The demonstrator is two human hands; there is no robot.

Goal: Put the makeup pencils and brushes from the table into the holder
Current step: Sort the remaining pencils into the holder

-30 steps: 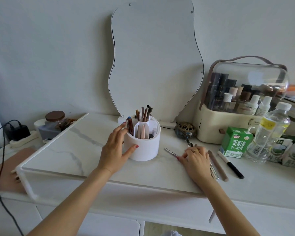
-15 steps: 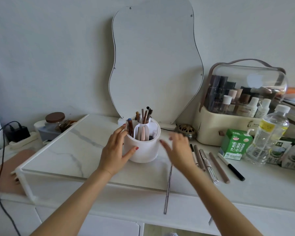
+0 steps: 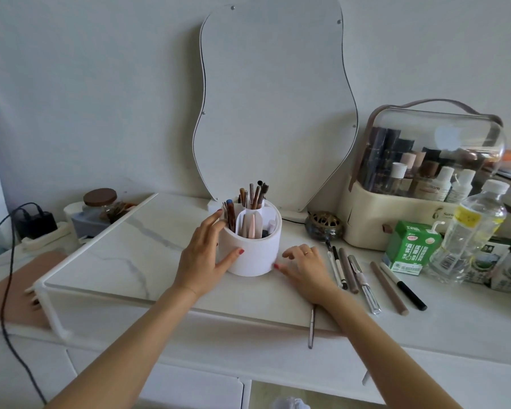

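Observation:
A round white holder (image 3: 255,255) with several brushes and pencils in its compartments stands on the marble board. My left hand (image 3: 202,255) grips its left side, thumb in front and fingers on the rim. My right hand (image 3: 304,267) rests palm down just right of the holder, fingers apart, thumb near the base, nothing in it. Several makeup pencils and brushes (image 3: 363,278) lie in a row on the table right of that hand. A thin silver pencil (image 3: 311,330) lies at the board's front edge, partly hidden under my right forearm.
A wavy mirror (image 3: 275,107) leans on the wall behind the holder. At the right stand a cosmetics case (image 3: 401,219), a green carton (image 3: 410,249), a water bottle (image 3: 472,231) and a small brass burner (image 3: 323,225). A jar (image 3: 99,202) and a charger with cable (image 3: 36,222) sit at the left.
My right hand left the row of pencils and came to the holder's right side. The thin silver pencil slid to the board's front edge. My left hand stayed on the holder.

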